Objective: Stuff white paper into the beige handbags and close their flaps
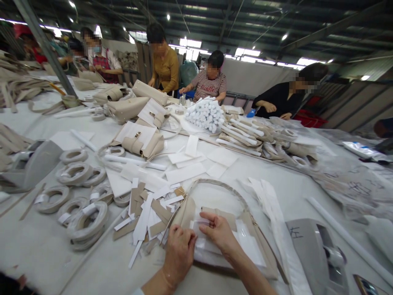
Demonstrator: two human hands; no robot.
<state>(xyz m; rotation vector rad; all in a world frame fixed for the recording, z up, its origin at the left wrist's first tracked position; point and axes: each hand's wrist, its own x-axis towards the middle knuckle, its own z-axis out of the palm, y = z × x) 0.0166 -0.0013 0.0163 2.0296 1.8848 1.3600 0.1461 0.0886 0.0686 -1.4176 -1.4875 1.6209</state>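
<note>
A beige handbag [187,211] lies on the table in front of me, its strap arched away from me. White paper and clear film [250,241] cover part of its front. My left hand [180,250] is at the bag's left side with fingers curled and thumb against them; what they pinch is hidden. Over the middle of the bag, my right hand [219,232] has thumb and index finger apart, close to the white sheet. To the left is a pile of white and beige strips [150,213].
Coiled straps [87,221] lie left, near a grey tape dispenser [37,164]. Another dispenser [317,250] and a phone [370,284] sit right. Finished-looking bags [139,139], loose white sheets [186,172] and white rolls [205,114] lie beyond. Several people work across the table.
</note>
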